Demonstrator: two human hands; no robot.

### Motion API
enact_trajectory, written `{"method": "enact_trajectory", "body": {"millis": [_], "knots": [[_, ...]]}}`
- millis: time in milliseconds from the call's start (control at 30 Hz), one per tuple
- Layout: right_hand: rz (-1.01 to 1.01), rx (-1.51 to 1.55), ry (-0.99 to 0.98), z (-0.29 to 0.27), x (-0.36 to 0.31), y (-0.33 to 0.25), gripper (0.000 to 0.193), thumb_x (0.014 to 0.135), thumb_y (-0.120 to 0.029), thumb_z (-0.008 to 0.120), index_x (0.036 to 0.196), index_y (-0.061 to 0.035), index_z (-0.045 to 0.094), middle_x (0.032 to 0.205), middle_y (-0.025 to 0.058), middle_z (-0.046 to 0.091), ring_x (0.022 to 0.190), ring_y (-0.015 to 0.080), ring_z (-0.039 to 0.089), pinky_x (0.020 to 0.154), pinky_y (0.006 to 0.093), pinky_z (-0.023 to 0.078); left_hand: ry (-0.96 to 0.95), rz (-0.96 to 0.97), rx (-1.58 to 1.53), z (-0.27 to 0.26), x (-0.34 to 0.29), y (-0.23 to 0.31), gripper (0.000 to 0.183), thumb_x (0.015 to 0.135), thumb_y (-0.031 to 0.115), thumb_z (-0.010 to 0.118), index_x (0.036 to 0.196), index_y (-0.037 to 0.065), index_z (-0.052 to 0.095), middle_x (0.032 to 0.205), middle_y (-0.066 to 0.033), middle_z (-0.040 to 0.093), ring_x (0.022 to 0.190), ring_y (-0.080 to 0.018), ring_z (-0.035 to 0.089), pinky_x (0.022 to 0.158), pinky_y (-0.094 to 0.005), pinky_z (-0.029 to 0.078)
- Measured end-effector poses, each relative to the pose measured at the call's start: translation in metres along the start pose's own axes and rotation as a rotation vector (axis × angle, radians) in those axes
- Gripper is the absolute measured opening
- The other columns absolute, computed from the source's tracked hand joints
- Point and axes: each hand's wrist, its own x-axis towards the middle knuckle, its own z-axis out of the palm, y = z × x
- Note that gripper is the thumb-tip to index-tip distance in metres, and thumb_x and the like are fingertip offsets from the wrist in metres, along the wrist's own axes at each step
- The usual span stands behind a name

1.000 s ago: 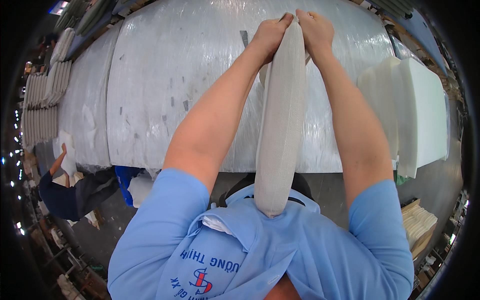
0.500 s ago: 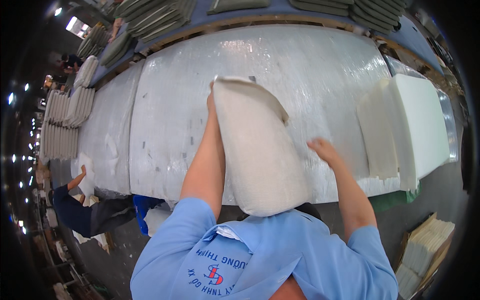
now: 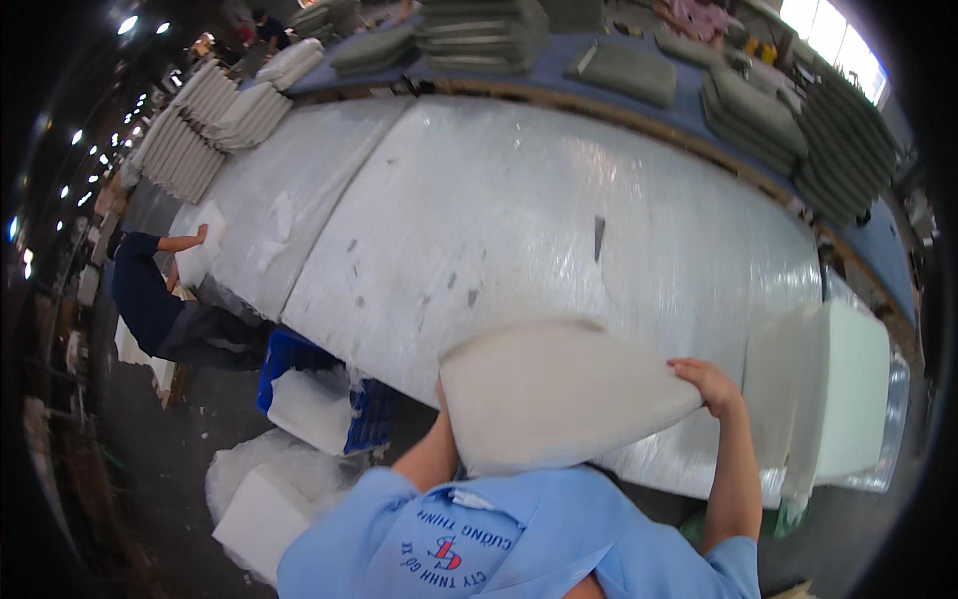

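A beige fabric cushion (image 3: pixel 559 399), slightly blurred, is held up in front of my chest over the near edge of the film-wrapped table (image 3: pixel 499 200). My right hand (image 3: pixel 711 384) is closed on its right corner, with the thumb and fingers pinching the edge. At the cushion's left side my left hand (image 3: pixel 441 399) grips it, its fingers mostly hidden behind the fabric. To the right on the table, beige fabric pieces (image 3: pixel 776 369) lie against white foam slabs (image 3: pixel 853 389).
Behind the wrapped table runs a blue-topped bench holding stacks of grey-green cushions (image 3: pixel 479 35). Pale cushions (image 3: pixel 185 140) are piled at the far left, near a bent-over co-worker (image 3: pixel 150 299). A blue crate (image 3: pixel 374 414) and a white foam block (image 3: pixel 264 519) lie at my left.
The cushion has turned from upright to lying more sideways and come lower. My right hand, free before, has taken hold of its right corner. The view has shifted.
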Motion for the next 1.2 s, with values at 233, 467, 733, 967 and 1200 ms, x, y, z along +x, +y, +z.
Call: {"method": "enact_trajectory", "body": {"millis": [233, 467, 733, 967, 1200], "knots": [[-0.102, -0.177, 0.256, 0.053, 0.027, -0.083, 0.049, 0.098, -0.048, 0.059, 0.102, -0.0033, 0.079, 0.091, 0.0120, 0.075, 0.084, 0.0255, 0.071, 0.066, 0.0380, 0.057, 0.224, -0.278, 0.099, -0.034, -0.094, -0.005, 0.059, 0.096, 0.045, 0.053, 0.134, 0.001, 0.065, 0.125, -0.0212, 0.070, 0.109, -0.0377, 0.068, 0.089, -0.0467, 0.058], [-0.706, -0.087, 0.426, 0.115, 0.067, -0.090, 0.052, 0.101, -0.047, 0.060, 0.082, -0.0013, 0.078, 0.086, 0.0126, 0.075, 0.079, 0.0203, 0.066, 0.073, 0.0375, 0.050, 0.140, -0.484, 0.031, -0.059, -0.137, 0.014, 0.044, 0.103, 0.032, 0.048, 0.128, -0.001, 0.064, 0.124, -0.0216, 0.069, 0.114, -0.0354, 0.067, 0.090, -0.0456, 0.059], [-0.558, 0.627, 0.216, 0.093, 0.072, -0.045, 0.059, 0.102, -0.049, 0.060, 0.075, 0.0007, 0.073, 0.067, 0.0094, 0.065, 0.061, 0.0196, 0.060, 0.062, 0.0336, 0.049, 0.346, -0.340, -0.016, 0.046, -0.219, 0.045, 0.043, 0.107, 0.032, 0.048, 0.128, -0.004, 0.058, 0.129, -0.0241, 0.060, 0.123, -0.0383, 0.061, 0.100, -0.0585, 0.055], [-0.615, 0.665, 0.285, 0.055, 0.036, -0.012, 0.061, 0.103, -0.048, 0.059, 0.066, -0.0005, 0.068, 0.065, 0.0093, 0.064, 0.060, 0.0184, 0.058, 0.059, 0.0344, 0.046, 0.327, -0.201, 0.044, 0.062, -0.262, 0.007, 0.039, 0.096, 0.037, 0.068, 0.124, 0.009, 0.065, 0.132, -0.0204, 0.061, 0.116, -0.0386, 0.064, 0.085, -0.0598, 0.060], [-0.756, 0.220, 0.490, 0.023, -0.008, 0.019, 0.039, 0.096, -0.030, 0.072, 0.069, -0.0016, 0.068, 0.065, 0.0072, 0.065, 0.061, 0.0188, 0.058, 0.062, 0.0340, 0.044, 0.450, 0.265, 1.118, 0.091, -0.280, -0.053, 0.041, 0.108, 0.037, 0.048, 0.121, 0.006, 0.071, 0.119, -0.0192, 0.071, 0.117, -0.0345, 0.066, 0.099, -0.0431, 0.051]]}}
